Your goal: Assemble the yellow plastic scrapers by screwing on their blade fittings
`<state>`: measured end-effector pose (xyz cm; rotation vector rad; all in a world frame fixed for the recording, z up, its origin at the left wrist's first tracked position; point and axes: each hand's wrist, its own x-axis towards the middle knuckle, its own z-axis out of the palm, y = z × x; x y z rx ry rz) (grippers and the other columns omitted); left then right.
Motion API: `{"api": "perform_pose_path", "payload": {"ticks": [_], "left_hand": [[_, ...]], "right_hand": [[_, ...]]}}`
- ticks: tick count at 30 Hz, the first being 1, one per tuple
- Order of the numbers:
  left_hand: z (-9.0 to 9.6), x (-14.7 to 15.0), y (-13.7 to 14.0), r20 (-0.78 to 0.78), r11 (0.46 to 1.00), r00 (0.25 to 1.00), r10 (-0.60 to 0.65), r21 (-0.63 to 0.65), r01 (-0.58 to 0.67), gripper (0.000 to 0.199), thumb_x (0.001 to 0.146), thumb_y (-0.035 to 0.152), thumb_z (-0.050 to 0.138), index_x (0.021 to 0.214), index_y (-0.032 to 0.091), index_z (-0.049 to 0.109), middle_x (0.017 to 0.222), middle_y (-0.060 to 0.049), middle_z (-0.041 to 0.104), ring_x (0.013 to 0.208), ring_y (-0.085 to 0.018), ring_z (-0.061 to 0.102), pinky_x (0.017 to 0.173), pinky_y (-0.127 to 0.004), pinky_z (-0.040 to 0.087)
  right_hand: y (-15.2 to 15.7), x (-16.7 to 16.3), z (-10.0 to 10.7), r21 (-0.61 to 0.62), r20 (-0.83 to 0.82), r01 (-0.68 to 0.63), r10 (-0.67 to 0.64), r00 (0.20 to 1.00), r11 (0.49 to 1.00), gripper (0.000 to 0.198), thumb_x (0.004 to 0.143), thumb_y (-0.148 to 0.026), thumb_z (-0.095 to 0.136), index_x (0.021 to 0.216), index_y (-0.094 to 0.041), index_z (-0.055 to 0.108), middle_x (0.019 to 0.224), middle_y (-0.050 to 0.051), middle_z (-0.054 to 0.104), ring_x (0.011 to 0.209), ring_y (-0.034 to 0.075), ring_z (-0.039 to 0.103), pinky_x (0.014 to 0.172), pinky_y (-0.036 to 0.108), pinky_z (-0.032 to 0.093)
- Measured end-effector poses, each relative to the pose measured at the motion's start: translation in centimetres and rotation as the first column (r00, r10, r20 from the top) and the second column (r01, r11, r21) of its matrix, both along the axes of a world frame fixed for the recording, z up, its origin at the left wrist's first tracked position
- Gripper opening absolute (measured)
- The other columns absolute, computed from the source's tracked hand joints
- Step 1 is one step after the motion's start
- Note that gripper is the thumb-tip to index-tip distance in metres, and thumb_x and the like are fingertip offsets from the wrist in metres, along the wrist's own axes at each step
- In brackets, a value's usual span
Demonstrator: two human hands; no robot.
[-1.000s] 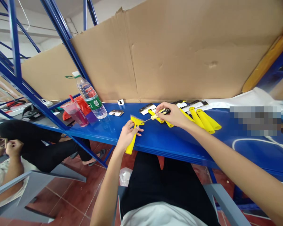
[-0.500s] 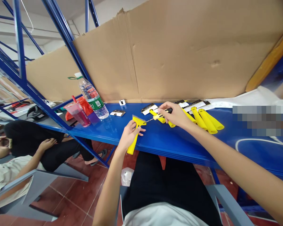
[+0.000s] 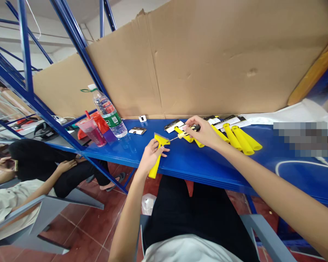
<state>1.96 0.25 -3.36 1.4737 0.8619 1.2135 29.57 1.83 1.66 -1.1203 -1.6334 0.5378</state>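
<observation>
My left hand (image 3: 152,153) is wrapped round a yellow scraper (image 3: 154,170), its wide head pointing up and away over the front of the table. In my right hand (image 3: 199,130) is a screwdriver (image 3: 182,135) with a pale and black handle. Its thin shaft reaches left to the scraper's head; whether the tip sits in a screw is too small to tell. Just beyond and beside my right hand lie several yellow handles (image 3: 243,141) on the blue table. Black-and-white blade packs (image 3: 174,126) lie behind them, partly hidden by my right hand.
A large water bottle (image 3: 112,118) and a pink drink cup (image 3: 94,133) stand at the left of the blue table (image 3: 213,167). Near them are a small card pack (image 3: 137,130) and a white gadget (image 3: 142,118). Cardboard (image 3: 202,65) walls the back. A seated person (image 3: 41,174) is at left.
The view has shifted slightly. My left hand still holds the scraper, and the screwdriver stays against its head; the fingers of my right hand have moved a little on the handle.
</observation>
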Motion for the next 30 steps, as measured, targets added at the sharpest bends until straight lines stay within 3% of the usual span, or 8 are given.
{"api": "perform_pose_path", "payload": {"ticks": [3,7,11,15,19,23,26,30], "left_hand": [[-0.1,0.0,0.1,0.011,1.000,1.000,0.006,-0.012,-0.006,0.050,0.092,0.042,0.090,0.126,0.020,0.060,0.136,-0.018,0.077,0.104,-0.032,0.087,0.072,-0.032,0.067],[-0.2,0.0,0.2,0.028,1.000,1.000,-0.004,-0.011,0.004,0.052,0.091,0.042,0.090,0.127,0.020,0.060,0.135,-0.018,0.079,0.102,-0.032,0.087,0.071,-0.032,0.067],[-0.2,-0.1,0.2,0.021,0.999,0.999,-0.032,-0.004,0.032,0.053,0.092,0.043,0.090,0.129,0.020,0.061,0.139,-0.019,0.078,0.103,-0.032,0.087,0.073,-0.034,0.067],[-0.4,-0.1,0.4,0.020,1.000,0.999,-0.030,-0.003,0.030,0.053,0.092,0.043,0.090,0.130,0.020,0.060,0.141,-0.019,0.078,0.104,-0.032,0.087,0.073,-0.034,0.067],[-0.4,-0.1,0.3,0.023,1.000,1.000,-0.011,-0.013,0.011,0.052,0.092,0.041,0.090,0.129,0.020,0.060,0.136,-0.018,0.078,0.104,-0.032,0.086,0.072,-0.032,0.067],[-0.2,0.0,0.2,0.015,1.000,1.000,0.007,-0.010,-0.007,0.051,0.093,0.040,0.090,0.128,0.019,0.060,0.136,-0.019,0.078,0.105,-0.031,0.086,0.073,-0.031,0.067],[-0.2,0.0,0.2,0.018,1.000,1.000,0.008,-0.001,-0.008,0.049,0.093,0.041,0.089,0.126,0.018,0.061,0.134,-0.018,0.078,0.106,-0.030,0.086,0.073,-0.031,0.066],[-0.3,0.0,0.2,0.016,1.000,1.000,0.004,0.003,-0.004,0.048,0.094,0.041,0.089,0.125,0.018,0.062,0.134,-0.018,0.077,0.107,-0.031,0.085,0.073,-0.030,0.066]], "right_hand": [[-0.1,-0.1,0.0,-0.086,-0.063,-0.020,0.014,0.998,0.996,0.033,0.093,-0.050,0.081,0.108,-0.028,0.062,0.114,0.009,0.082,0.058,0.019,0.068,0.057,0.041,0.054],[0.0,-0.1,-0.2,0.048,-0.031,-0.020,0.021,0.999,0.999,0.040,0.083,-0.042,0.088,0.110,-0.030,0.062,0.111,0.008,0.082,0.089,0.029,0.077,0.072,0.044,0.059],[0.2,-0.2,-0.3,-0.027,-0.063,0.009,-0.011,0.998,1.000,0.036,0.088,-0.048,0.085,0.108,-0.029,0.062,0.112,0.010,0.082,0.072,0.025,0.072,0.064,0.043,0.056],[0.1,-0.3,-0.1,0.037,-0.071,-0.031,0.034,0.997,0.999,0.039,0.082,-0.040,0.088,0.108,-0.029,0.062,0.110,0.008,0.082,0.081,0.026,0.075,0.070,0.043,0.058],[-0.3,-0.3,0.2,-0.076,-0.063,-0.010,0.005,0.998,0.997,0.031,0.090,-0.051,0.084,0.098,-0.027,0.067,0.082,0.005,0.077,0.063,0.023,0.070,0.060,0.039,0.053],[-0.6,-0.4,0.5,-0.019,-0.030,-0.021,0.021,0.999,1.000,0.029,0.086,-0.048,0.087,0.094,-0.025,0.071,0.094,0.006,0.082,0.072,0.022,0.075,0.066,0.037,0.058],[-0.7,-0.5,0.7,-0.102,-0.036,-0.010,0.006,0.999,0.995,0.026,0.091,-0.048,0.083,0.096,-0.024,0.073,0.082,0.005,0.079,0.066,0.022,0.075,0.064,0.036,0.059],[-0.8,-0.6,0.8,-0.062,-0.076,-0.024,0.019,0.997,0.998,0.027,0.084,-0.035,0.086,0.104,-0.025,0.072,0.104,0.008,0.085,0.081,0.025,0.081,0.069,0.036,0.061]]}}
